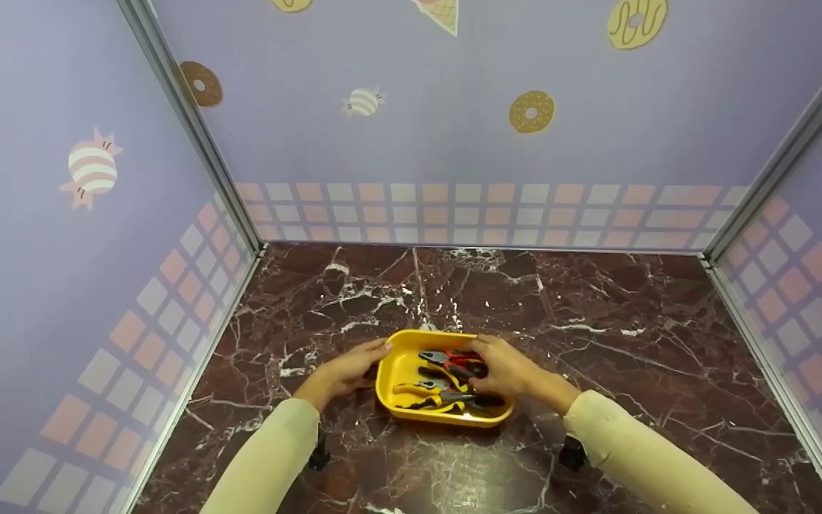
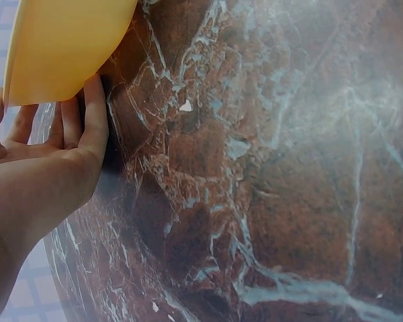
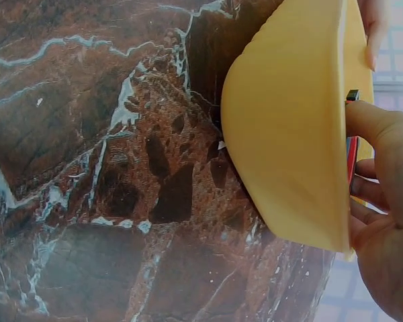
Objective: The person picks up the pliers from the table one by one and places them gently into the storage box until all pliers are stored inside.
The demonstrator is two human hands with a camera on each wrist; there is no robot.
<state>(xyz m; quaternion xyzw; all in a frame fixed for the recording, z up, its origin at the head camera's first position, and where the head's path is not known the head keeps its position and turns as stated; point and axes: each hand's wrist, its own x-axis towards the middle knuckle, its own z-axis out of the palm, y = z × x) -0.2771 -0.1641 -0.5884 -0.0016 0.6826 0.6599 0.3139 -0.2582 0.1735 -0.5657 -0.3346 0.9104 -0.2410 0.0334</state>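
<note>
A yellow plastic tray [image 1: 397,371] with several pliers in it sits on the marble-patterned surface. My left hand [image 1: 350,365] holds the tray's left end; in the left wrist view its thumb is at the rim and its fingers [image 2: 94,121] curl under the wall. Over the right end, my right hand [image 1: 507,368] reaches inside, its thumb and fingers around the handles of red-and-black pliers [image 1: 443,357]. Part of those handles is hidden by the hand. Yellow-and-black pliers [image 1: 422,389] lie nearer the front wall. The right wrist view shows the tray's outer wall [image 3: 289,127] from the side.
Dark red marble-patterned surface [image 1: 596,307] extends around the tray. Purple panels with pastel squares stand at the back [image 1: 454,157], left [image 1: 97,271] and right [image 1: 810,285]. Metal posts [image 1: 197,128] join the corners.
</note>
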